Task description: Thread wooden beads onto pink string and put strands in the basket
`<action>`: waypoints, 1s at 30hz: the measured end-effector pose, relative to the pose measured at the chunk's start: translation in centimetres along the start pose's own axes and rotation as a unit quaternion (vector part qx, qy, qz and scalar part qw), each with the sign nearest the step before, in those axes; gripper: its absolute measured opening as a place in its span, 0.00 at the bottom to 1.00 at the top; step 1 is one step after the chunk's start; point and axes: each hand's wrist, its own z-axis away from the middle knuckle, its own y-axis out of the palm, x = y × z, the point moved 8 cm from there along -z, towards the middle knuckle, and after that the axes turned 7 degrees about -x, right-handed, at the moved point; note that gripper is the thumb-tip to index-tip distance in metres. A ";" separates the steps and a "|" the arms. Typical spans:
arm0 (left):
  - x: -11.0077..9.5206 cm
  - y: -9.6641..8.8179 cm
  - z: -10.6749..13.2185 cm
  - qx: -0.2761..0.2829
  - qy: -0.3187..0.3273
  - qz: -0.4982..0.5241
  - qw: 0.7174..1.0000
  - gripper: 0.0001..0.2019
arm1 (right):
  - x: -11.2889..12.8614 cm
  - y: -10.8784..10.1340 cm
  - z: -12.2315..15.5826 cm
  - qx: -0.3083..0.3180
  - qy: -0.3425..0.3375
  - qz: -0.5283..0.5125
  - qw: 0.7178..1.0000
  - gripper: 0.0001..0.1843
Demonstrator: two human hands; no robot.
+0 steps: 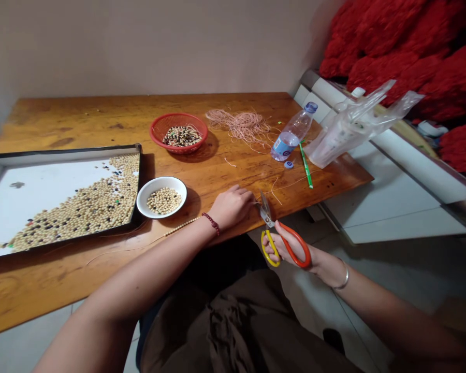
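Holding a pair of scissors [295,241] with orange and yellow handles, the right hand [293,256] has its fingers closed through the loops, and the metal blades point at the left hand [231,207]. The left hand is curled nearly shut on a wooden table [221,176], with its fingers just beside the blades. What those fingers pinch is too small to tell. A string of pale beads [182,226] lies under the left wrist, which wears a red bead bracelet [212,223]. A white bowl [140,202] of beads sits near that arm.
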 end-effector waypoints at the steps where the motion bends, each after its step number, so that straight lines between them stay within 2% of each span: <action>1: 0.1 0.0 0.0 -0.003 -0.002 -0.002 1.000 0.10 | 0.0 -0.1 0.0 -0.005 -0.004 0.014 1.000 0.34; 7: 0.3 -0.1 0.0 -0.006 -0.014 -0.015 1.000 0.11 | -0.2 -1.0 -0.1 -0.045 -0.036 0.085 0.995 0.32; 10: 0.4 -0.1 0.0 -0.003 -0.021 -0.018 1.000 0.11 | -0.2 -1.3 -0.1 -0.057 -0.050 0.088 0.993 0.30; 16: 0.4 -0.1 0.0 -0.003 -0.019 -0.016 1.000 0.11 | -0.9 -2.2 -0.5 -0.074 -0.051 0.062 0.994 0.28; 23: 0.4 -0.4 0.1 -0.019 -0.021 -0.009 1.000 0.10 | -0.9 -2.9 -0.9 -0.090 -0.035 0.125 0.987 0.32; 30: 0.3 -0.5 0.0 -0.017 -0.016 -0.002 1.000 0.11 | -0.9 -3.5 -0.9 -0.088 -0.039 0.130 0.987 0.31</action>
